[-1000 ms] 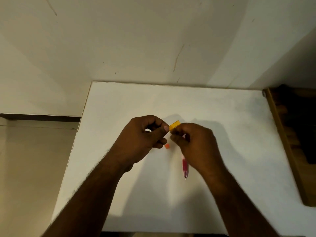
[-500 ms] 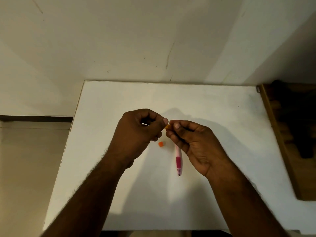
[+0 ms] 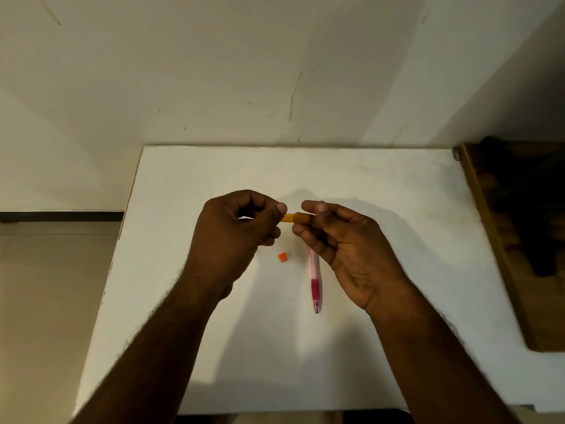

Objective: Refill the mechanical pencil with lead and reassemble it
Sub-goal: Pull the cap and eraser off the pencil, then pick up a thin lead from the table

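Observation:
A small orange-yellow lead case (image 3: pixel 295 217) is held level above the white table (image 3: pixel 397 240), pinched at each end. My left hand (image 3: pixel 235 234) grips its left end between thumb and forefinger. My right hand (image 3: pixel 342 240) holds its right end with thumb and fingertips, palm turned up. The pink mechanical pencil (image 3: pixel 315 280) lies on the table below my right fingers, tip pointing toward me. A tiny orange cap (image 3: pixel 282 257) lies on the table left of the pencil.
A wooden piece of furniture (image 3: pixel 513 240) with dark contents stands against the table's right edge. A pale wall rises behind the table, and the floor (image 3: pixel 46 301) lies to its left.
My hands have drawn slightly apart, so more of the orange-yellow case shows between them. My right palm has turned upward. The camera shifted a little.

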Available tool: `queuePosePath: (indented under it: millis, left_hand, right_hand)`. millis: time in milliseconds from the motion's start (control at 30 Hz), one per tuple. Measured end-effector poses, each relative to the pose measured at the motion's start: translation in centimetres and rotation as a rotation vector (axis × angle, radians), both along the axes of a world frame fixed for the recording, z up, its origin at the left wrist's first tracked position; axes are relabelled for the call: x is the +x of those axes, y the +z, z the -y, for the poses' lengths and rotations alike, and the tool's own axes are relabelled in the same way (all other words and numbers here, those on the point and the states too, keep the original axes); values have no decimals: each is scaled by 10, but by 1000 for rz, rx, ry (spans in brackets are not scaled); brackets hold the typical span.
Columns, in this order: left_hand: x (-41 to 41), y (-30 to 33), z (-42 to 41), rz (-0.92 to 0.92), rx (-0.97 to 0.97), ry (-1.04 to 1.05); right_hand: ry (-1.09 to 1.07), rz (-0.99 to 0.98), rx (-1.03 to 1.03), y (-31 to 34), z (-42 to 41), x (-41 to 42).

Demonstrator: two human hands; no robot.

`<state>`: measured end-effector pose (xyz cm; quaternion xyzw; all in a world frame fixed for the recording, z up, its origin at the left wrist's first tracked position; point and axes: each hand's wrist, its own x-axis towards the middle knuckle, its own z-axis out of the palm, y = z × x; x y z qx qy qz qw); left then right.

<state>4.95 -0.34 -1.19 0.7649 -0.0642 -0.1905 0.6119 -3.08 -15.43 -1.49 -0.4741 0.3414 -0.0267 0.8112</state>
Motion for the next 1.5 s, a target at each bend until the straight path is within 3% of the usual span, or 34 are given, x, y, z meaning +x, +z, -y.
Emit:
queuePosePath:
  millis: [200, 867, 1133, 1500]
  left_hand:
    - [1, 2, -1, -75, -64, 23]
    - [2, 1, -2, -109, -80, 41]
    - [2, 1, -3, -99, -66, 27]
    - [1, 2, -4, -153, -69, -14]
  right_hand:
    - [-58, 10, 30, 4, 8, 0]
    - [-17, 48, -300, 5, 11, -2]
    - [-44, 123, -635, 5, 15, -2]
    - [-178, 243, -734, 12, 21, -5]
